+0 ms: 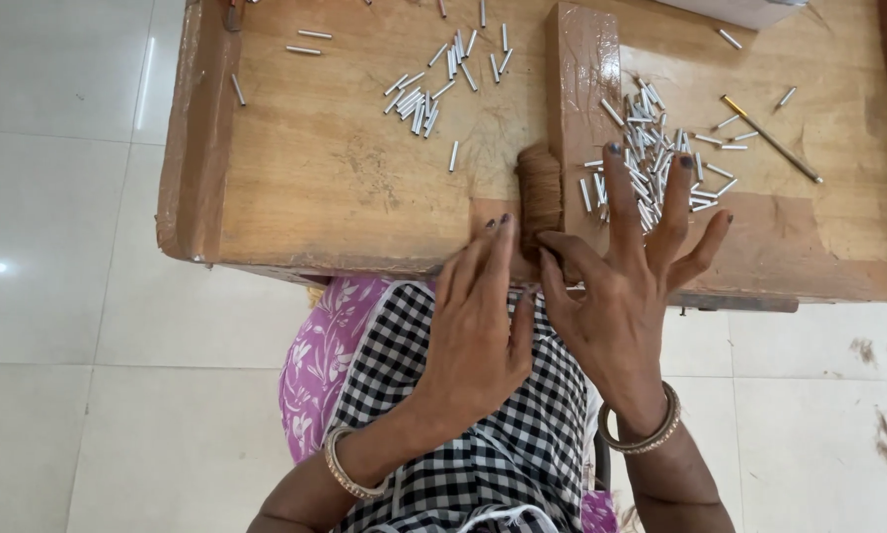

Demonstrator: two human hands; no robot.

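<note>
My left hand [478, 316] lies at the near edge of a low wooden table [325, 178], fingers together and pointing away; whether it holds anything I cannot tell. My right hand [626, 271] is beside it with fingers spread, thumb and forefinger pinching toward a spool of brown thread [540, 192] that stands against a raised wooden block [579, 79]. The spread fingers hover over a pile of small silver metal tubes [651, 148].
A second heap of silver tubes [433, 84] lies at the table's middle, with strays toward the left edge. A thin gold-tipped rod [771, 140] rests at the right. Below are my checked apron [483, 434] and white floor tiles [68, 296].
</note>
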